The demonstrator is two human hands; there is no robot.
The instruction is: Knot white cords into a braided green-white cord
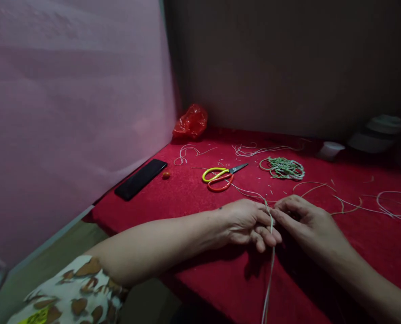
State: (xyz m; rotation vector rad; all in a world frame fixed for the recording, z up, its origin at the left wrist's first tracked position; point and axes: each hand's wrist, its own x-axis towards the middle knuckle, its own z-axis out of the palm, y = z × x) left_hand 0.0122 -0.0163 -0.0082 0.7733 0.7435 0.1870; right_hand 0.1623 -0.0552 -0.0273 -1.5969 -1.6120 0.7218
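Observation:
My left hand (251,222) lies palm up over the red cloth, its fingers curled about thin pale cords (271,265). The cords run from the table across those fingers and hang down past the table's front edge. From the right, my right hand (303,218) meets it, thumb and forefinger pinched at the cords near a short greenish knotted part (267,206). Just beyond the hands lie scissors (221,176) with one yellow and one red handle. A bundle of green and white braided cord (284,168) rests behind my right hand.
A black phone (141,179) and a small orange-brown round thing (166,175) lie at the left. A red plastic bag (191,122) sits in the back corner. Loose cords (352,204) and clippings spread to the right. A white cup (331,150) stands at the back right.

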